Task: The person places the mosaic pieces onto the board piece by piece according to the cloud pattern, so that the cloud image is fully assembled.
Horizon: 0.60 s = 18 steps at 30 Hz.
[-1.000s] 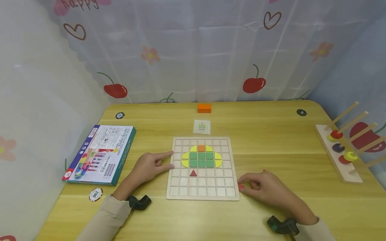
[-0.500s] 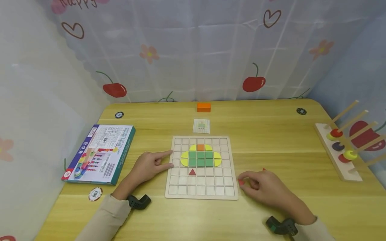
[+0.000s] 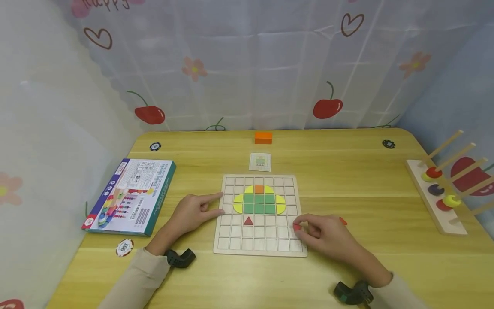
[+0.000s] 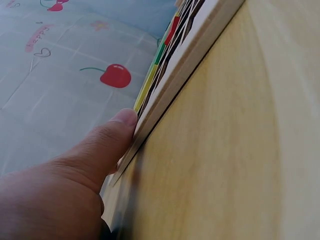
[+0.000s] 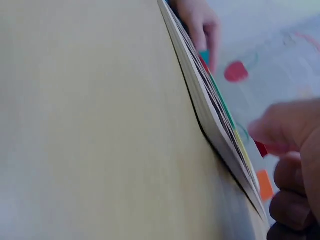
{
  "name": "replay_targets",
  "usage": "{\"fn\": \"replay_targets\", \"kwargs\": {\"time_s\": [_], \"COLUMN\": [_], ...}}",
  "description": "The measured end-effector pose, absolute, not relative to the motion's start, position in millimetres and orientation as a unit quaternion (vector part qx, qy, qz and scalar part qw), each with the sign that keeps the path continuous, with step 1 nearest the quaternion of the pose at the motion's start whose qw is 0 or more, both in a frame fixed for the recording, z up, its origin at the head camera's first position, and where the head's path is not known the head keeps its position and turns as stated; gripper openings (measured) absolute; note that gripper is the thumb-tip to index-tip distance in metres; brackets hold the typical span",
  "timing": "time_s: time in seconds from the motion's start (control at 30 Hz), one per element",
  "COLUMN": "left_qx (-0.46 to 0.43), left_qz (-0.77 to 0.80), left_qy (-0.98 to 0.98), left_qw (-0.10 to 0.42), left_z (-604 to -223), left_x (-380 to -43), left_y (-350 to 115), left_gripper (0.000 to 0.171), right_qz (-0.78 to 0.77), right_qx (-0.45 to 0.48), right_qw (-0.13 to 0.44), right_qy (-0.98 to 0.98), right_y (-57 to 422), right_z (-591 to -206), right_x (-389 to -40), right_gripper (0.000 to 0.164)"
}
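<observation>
A square wooden grid board [image 3: 231, 244] lies on the table with a pattern of green, yellow and orange tiles [image 3: 259, 203] set in it. Below the pattern, a single red triangle [image 3: 248, 221] sits in a cell. My left hand [image 3: 194, 213] touches the board's left edge with straight thumb and index finger; in the left wrist view the thumb [image 4: 112, 137] meets the rim. Over the board's right side, my right hand [image 3: 328, 235] pinches another red triangle [image 3: 296, 227], partly covered by the fingertips. Behind that hand, one more red piece [image 3: 343, 220] lies on the table.
Beyond the board lie a small pattern card [image 3: 260, 162] and an orange block [image 3: 263, 138]. A boxed toy [image 3: 131, 195] is at left near a poker chip [image 3: 125, 247]. At right stands a pegged wooden base [image 3: 436, 197] with coloured beads. Two dark chips lie near the back corners.
My right hand has moved left, carrying the red triangle from beside the board to over its right columns. The red piece behind it shows more now. My left hand stays at the board's edge.
</observation>
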<state>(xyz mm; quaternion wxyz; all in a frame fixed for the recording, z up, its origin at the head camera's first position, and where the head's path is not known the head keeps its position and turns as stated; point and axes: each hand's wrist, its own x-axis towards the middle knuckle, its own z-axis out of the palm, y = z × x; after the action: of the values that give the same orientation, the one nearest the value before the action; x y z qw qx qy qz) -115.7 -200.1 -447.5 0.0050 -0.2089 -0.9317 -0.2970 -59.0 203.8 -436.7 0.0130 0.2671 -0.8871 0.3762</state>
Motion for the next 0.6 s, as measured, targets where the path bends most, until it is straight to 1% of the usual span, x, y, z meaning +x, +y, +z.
{"fn": "replay_targets", "kwargs": {"time_s": [0.13, 0.37, 0.6], "left_qx": [-0.207, -0.205, -0.203], "left_qz": [-0.295, -0.294, -0.298], "left_qy": [-0.933, -0.933, -0.933], "left_qw": [0.005, 0.000, -0.005], "left_z": [-447, -446, -446], "left_x": [-116, -116, -116], "left_y": [-199, -200, -200], "left_gripper": [0.053, 0.054, 0.054], "right_qz": [0.387, 0.353, 0.317], "right_qx": [0.252, 0.247, 0.241], "right_qw": [0.013, 0.013, 0.035], "right_qy": [-0.887, -0.902, -0.917], "right_y": [179, 138, 112], "right_z": [-435, -428, -433], "right_x": [-60, -69, -76], "right_gripper": [0.014, 0.011, 0.011]}}
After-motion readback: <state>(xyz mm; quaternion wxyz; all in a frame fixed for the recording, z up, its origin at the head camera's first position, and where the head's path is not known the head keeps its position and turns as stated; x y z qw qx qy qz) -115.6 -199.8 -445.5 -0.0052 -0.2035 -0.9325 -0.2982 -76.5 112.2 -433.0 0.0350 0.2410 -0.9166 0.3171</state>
